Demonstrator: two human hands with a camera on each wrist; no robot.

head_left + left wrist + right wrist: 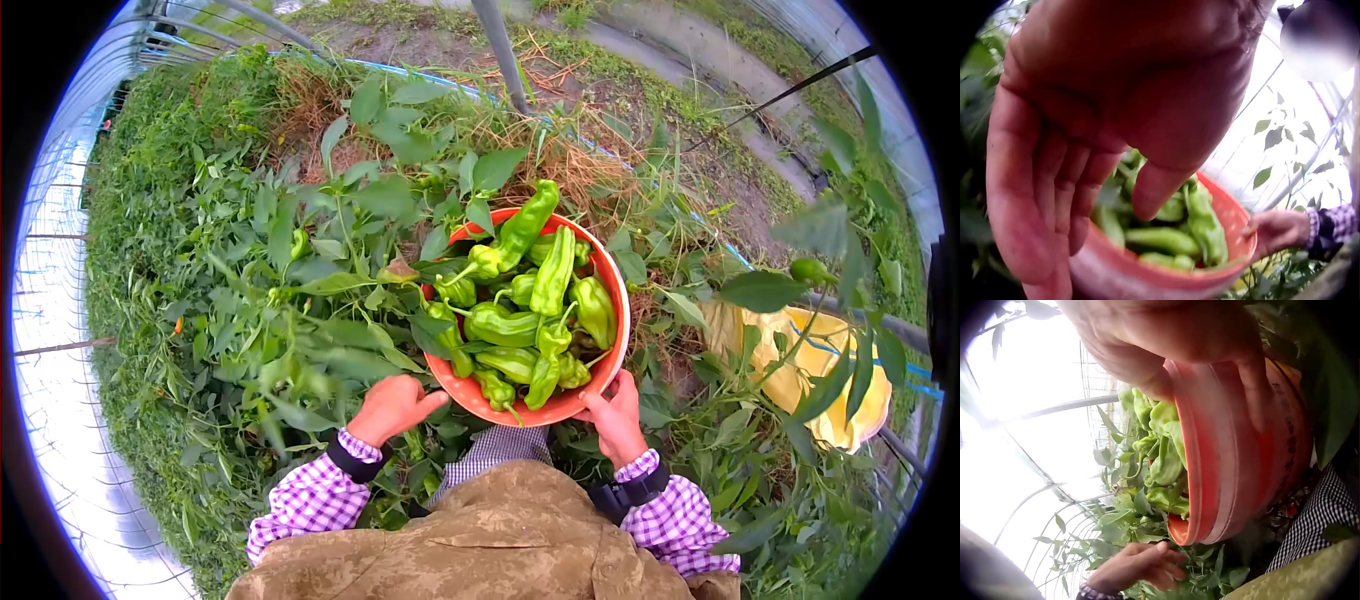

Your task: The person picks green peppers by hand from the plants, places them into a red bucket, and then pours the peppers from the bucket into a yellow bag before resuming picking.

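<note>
Bowl (pixel 565 405) full of peppers (pixel 505 325), likely heavy, rim stiff; right hand (pixel 615 420) grips near rim, left hand (pixel 393 405) slack beside, holding nothing.

Head view: fisheye, worn high, facing steeply down, with the orange basin (pixel 565 405) mid-frame and moderately near.
Left wrist view: very close under the left hand (pixel 1104 106), facing across the basin to the right hand (pixel 1275 230) at the right edge.
Right wrist view: close and tilted, looking along the basin's outer wall.
Shared by all three views: the basin.
</note>
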